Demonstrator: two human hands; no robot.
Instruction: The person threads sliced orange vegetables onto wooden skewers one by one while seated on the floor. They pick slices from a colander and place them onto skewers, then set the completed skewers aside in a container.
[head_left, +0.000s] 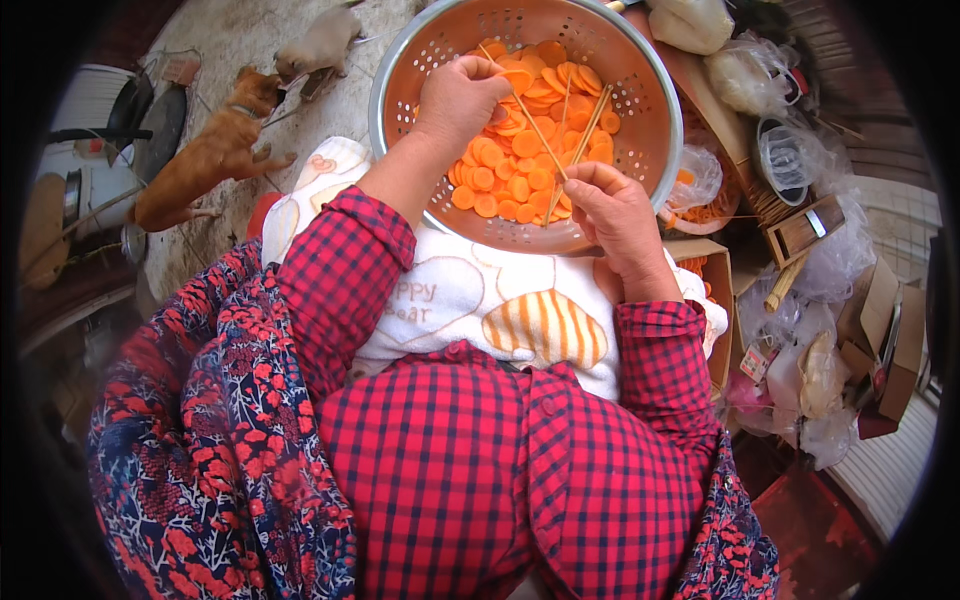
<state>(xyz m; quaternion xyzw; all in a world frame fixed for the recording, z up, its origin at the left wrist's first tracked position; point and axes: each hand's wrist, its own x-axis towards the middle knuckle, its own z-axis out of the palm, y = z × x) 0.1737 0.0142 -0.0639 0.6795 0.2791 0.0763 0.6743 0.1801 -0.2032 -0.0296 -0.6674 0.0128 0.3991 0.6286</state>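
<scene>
A metal colander (409, 45) full of round carrot slices (525, 187) rests on a white patterned towel (442, 289) over my lap. Above the slices, a thin wooden skewer (537, 132) slants between my two hands. My right hand (611, 210) pinches its lower end near the colander's front right rim. At the upper part, my left hand (461, 97) holds a carrot slice (517, 77) between thumb and fingers, against the skewer. Whether the skewer passes through that slice I cannot tell. Several loose skewers (589, 135) lean on the slices at the right.
A brown dog (202, 157) and a small pale animal (322, 41) are on the floor at left. To the right are a cardboard box (720, 322) with carrot pieces, a wooden holder (806, 229), a clear plastic container (784, 161) and plastic bags (750, 75).
</scene>
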